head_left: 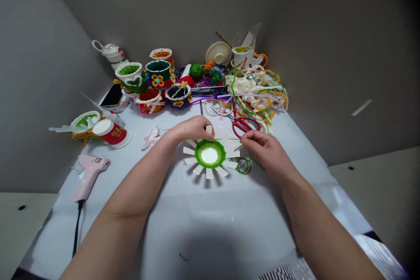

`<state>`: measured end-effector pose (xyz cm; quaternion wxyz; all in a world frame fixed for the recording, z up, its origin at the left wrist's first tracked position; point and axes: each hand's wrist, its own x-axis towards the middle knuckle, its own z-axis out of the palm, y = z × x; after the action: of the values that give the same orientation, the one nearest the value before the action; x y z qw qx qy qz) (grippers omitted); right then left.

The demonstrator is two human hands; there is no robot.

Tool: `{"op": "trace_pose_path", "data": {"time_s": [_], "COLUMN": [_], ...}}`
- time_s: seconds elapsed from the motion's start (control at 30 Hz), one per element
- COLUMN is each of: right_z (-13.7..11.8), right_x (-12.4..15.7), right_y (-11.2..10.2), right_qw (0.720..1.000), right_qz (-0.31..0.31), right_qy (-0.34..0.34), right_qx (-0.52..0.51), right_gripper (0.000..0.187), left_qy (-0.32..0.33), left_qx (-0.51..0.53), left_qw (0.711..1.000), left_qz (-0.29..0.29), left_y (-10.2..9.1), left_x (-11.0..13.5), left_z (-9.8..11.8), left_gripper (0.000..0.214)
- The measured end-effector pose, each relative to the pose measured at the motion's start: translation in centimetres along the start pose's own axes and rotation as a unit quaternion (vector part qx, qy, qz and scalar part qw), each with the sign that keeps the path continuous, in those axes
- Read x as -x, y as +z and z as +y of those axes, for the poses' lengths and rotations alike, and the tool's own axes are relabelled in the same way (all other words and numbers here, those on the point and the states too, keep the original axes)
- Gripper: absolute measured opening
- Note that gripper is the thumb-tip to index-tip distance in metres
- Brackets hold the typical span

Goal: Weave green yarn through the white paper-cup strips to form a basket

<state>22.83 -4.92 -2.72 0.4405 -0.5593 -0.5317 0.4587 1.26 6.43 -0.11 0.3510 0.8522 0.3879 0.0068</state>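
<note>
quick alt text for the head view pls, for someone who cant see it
A person's left grip holds a green woven piece with white spokes, while the right grip pinches green yarn beside it. Behind on the white table are red scissors, woven pots and yarn balls; a pink glue gun lies at left.

On the left of the tabletop I see a pink glue gun, its small light glowing red. Beyond it there is a red cup, with a crumpled tissue near. Farther back are a phone, a bottle and several decorated pots. To the right, a white mug stands behind a lace heap.
</note>
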Motion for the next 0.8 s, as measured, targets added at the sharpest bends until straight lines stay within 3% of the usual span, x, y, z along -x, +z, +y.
{"op": "trace_pose_path", "data": {"time_s": [0.17,0.33,0.5,0.57,0.67,0.73,0.8], "right_z": [0.0,1.1,1.5,1.3,1.0,0.7,0.4], "right_x": [-0.1,-0.6,-0.5,-0.4,-0.4,-0.4,-0.5], "right_y": [-0.3,-0.7,-0.5,-0.4,-0.5,-0.8,-1.1], "right_qw": [0.997,0.990,0.949,0.939,0.963,0.990,0.999], "right_qz": [-0.020,-0.015,-0.108,-0.117,-0.056,-0.020,-0.025], "right_qy": [-0.053,-0.047,-0.073,-0.077,-0.059,-0.027,0.024], "right_qx": [0.055,0.135,0.287,0.314,0.256,0.135,-0.035], "right_gripper": [0.016,0.015,0.011,0.012,0.010,0.009,0.009], "left_qy": [-0.011,-0.036,-0.061,-0.068,-0.066,-0.060,-0.058], "left_qx": [-0.002,0.047,0.084,0.087,0.081,0.074,0.068], "left_qw": [1.000,0.998,0.993,0.992,0.992,0.993,0.994], "left_qz": [0.007,0.029,0.048,0.058,0.065,0.063,0.060], "left_y": [-0.3,-0.5,-0.4,-0.5,-0.8,-1.0,-1.2], "left_x": [0.1,0.0,-0.2,-0.2,0.1,0.3,0.4], "left_z": [-0.1,-1.0,-1.7,-1.6,-1.4,-1.3,-1.2], "left_gripper": [0.023,0.025,0.027,0.027,0.026,0.025,0.024]}}
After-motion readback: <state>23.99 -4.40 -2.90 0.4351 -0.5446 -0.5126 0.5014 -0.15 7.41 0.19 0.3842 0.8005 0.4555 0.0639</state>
